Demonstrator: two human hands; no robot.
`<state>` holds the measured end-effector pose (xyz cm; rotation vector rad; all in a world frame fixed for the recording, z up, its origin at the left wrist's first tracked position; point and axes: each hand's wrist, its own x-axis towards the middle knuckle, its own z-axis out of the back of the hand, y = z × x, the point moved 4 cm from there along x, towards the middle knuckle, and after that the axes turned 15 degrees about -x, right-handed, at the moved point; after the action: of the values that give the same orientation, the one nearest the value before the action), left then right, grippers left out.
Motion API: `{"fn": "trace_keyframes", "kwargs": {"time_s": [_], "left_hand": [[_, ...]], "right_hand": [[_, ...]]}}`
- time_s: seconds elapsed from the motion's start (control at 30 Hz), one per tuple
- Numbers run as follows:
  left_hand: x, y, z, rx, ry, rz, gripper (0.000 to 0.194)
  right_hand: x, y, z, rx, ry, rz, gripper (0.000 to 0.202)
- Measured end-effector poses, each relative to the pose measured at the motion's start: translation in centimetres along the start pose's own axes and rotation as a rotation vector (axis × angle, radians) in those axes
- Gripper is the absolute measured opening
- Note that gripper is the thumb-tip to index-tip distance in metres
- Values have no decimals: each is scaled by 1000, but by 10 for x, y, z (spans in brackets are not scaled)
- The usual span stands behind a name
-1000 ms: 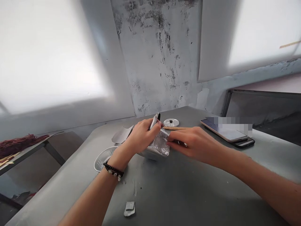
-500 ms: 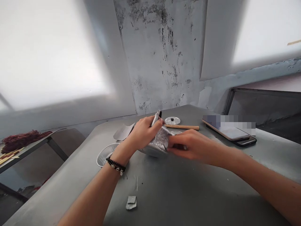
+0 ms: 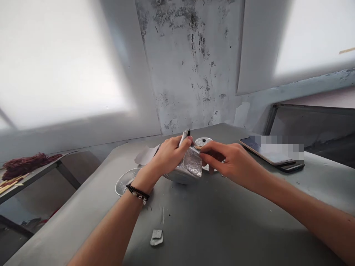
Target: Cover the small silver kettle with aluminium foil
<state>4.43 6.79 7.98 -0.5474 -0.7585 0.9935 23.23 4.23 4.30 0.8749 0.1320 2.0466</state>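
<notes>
A silvery metal vessel (image 3: 180, 175) with a dimpled, crinkled-looking side is tilted low over the grey table. My left hand (image 3: 169, 157) is closed around its upper part, with a pale handle-like piece with a black tip (image 3: 185, 136) standing up by the thumb. My right hand (image 3: 222, 157) is at the vessel's right edge, thumb and fingertips pinched together. Whether they grip the rim or a small thing against it is hidden. A perforated metal strainer (image 3: 121, 181) lies partly behind my left wrist. Beyond my hands is a round silvery disc with a black knob (image 3: 204, 142).
A grey sheet (image 3: 144, 155) lies left of my left hand. Stacked phones (image 3: 267, 153) rest at the right of the table (image 3: 210, 225). A small folded scrap (image 3: 156, 237) is near the front. Dark red yarn (image 3: 30, 165) sits on another table at left.
My right hand has moved up along the vessel's right edge, uncovering more of its dimpled side and covering most of the wooden stick behind. My left hand keeps its hold.
</notes>
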Motion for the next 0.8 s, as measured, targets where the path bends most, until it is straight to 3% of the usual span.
{"fn": "trace_keyframes", "kwargs": {"time_s": [0.17,0.37,0.5,0.8], "left_hand": [[-1,-6,-2,24,-2,-33,49],[-3,-12,-6,45,21,-82,47],[-3,-14,-10,90,35,-89,43],[-2,-7,-4,27,6,-53,47]], "right_hand": [[-1,2,5,-74,-103,-5,20],[-4,4,0,-171,-198,113,16],[-6,10,-7,-169,-197,285,18],[-6,11,-13,-171,-155,437,17]]}}
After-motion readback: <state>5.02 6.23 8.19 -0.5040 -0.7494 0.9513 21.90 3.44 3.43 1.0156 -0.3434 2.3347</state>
